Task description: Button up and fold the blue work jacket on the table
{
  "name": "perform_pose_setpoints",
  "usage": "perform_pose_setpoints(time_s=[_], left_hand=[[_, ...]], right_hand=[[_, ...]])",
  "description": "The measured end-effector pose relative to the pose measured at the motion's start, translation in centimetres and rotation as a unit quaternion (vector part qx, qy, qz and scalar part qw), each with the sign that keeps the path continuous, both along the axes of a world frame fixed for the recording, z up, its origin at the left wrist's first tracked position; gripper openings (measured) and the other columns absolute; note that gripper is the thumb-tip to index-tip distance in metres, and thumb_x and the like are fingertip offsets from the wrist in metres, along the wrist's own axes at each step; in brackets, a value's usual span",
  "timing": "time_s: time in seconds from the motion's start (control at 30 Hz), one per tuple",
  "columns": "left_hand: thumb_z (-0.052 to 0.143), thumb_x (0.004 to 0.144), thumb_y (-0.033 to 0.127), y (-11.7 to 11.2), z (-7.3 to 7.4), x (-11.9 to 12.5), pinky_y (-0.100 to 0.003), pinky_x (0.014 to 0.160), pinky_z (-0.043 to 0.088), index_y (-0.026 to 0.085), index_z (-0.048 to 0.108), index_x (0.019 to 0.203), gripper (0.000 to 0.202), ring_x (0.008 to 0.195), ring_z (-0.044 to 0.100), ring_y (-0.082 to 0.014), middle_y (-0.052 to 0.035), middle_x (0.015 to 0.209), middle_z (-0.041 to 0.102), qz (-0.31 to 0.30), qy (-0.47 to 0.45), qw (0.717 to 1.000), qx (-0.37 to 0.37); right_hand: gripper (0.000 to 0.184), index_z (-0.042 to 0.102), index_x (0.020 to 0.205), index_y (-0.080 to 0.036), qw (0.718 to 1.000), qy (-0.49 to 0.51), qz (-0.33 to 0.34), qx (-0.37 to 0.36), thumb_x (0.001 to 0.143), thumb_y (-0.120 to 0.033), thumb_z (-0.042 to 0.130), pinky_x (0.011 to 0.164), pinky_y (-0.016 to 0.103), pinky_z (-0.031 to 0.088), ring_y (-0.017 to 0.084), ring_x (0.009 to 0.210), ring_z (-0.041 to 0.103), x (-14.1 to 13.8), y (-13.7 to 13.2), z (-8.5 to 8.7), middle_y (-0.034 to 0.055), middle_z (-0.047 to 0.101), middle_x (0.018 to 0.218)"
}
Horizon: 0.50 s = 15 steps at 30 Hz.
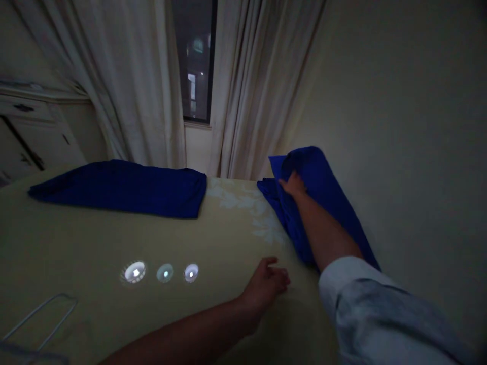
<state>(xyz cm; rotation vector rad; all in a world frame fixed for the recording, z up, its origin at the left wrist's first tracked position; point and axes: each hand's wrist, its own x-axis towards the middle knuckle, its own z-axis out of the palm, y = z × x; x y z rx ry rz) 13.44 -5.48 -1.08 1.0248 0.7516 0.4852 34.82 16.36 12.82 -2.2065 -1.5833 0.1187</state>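
Observation:
A folded piece of blue cloth [335, 197] lies at the table's right end, by the wall, its upper layer raised at the far end. My right hand [294, 185] grips that raised part; the thumb shows, while some fingertips are lost in the folds. Nearer to me, my left hand [268, 280] hovers low over the table with loosely bent fingers apart and nothing in them. It is nearest to the close end of the same cloth without touching it. Another folded blue cloth [125, 188] rests flat along the far left edge.
The glossy pale table [224, 243] has a leaf pattern and mirrors several lights. A wire hanger [49, 317] is at the lower left. Beyond stand long curtains [137, 76], a dark window [195, 66] and a cabinet [45, 129]. A wall [411, 126] borders the right side.

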Motion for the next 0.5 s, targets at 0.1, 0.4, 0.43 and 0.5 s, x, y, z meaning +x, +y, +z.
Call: perform_pose_setpoints(time_s=[0.1, 0.4, 0.43, 0.5], left_hand=[[0.064, 0.08, 0.067, 5.1, -1.4, -6.5, -0.047, 0.105, 0.055, 0.037, 0.048, 0.147, 0.076, 0.126, 0.066, -0.0292, -0.0194, 0.148, 0.058, 0.046, 0.082, 0.98, 0.176], [0.055, 0.096, 0.047, 21.5, 0.4, -22.8, -0.055, 0.116, 0.042, 0.009, 0.058, 0.146, 0.063, 0.147, 0.047, -0.0428, -0.0283, 0.155, 0.051, 0.141, 0.621, 0.633, 0.44], [0.05, 0.098, 0.038, 21.9, 0.8, -23.1, -0.053, 0.109, 0.048, 0.011, 0.064, 0.139, 0.052, 0.138, 0.056, -0.0415, -0.0279, 0.146, 0.06, 0.121, 0.642, 0.626, 0.427], [0.045, 0.097, 0.022, 21.6, 2.0, -22.6, -0.05, 0.097, 0.054, 0.011, 0.071, 0.127, 0.042, 0.121, 0.068, -0.0399, -0.0274, 0.127, 0.071, 0.11, 0.663, 0.612, 0.417]], right_hand=[[0.079, 0.044, 0.156, -0.009, 0.999, 0.0, 0.01, -0.054, 0.098, -0.06, 0.062, 0.125, 0.065, 0.013, 0.043, 0.159, 0.022, -1.3, -1.2, -8.7, 0.0304, 0.032, 0.167], [0.058, 0.052, 0.153, -0.018, 0.987, 0.131, 0.09, -0.006, 0.105, -0.051, 0.048, 0.125, 0.044, 0.034, 0.029, 0.148, 0.049, 1.3, -2.7, -8.6, 0.0159, 0.052, 0.159], [0.057, 0.051, 0.153, -0.022, 0.98, 0.168, 0.108, -0.004, 0.104, -0.052, 0.05, 0.123, 0.044, 0.037, 0.028, 0.146, 0.052, 0.9, -3.8, -8.5, 0.0138, 0.054, 0.158], [0.058, 0.049, 0.153, -0.026, 0.955, 0.261, 0.139, -0.027, 0.103, -0.056, 0.053, 0.116, 0.044, 0.046, 0.028, 0.141, 0.056, -0.5, -6.2, -9.0, 0.0118, 0.056, 0.156]])
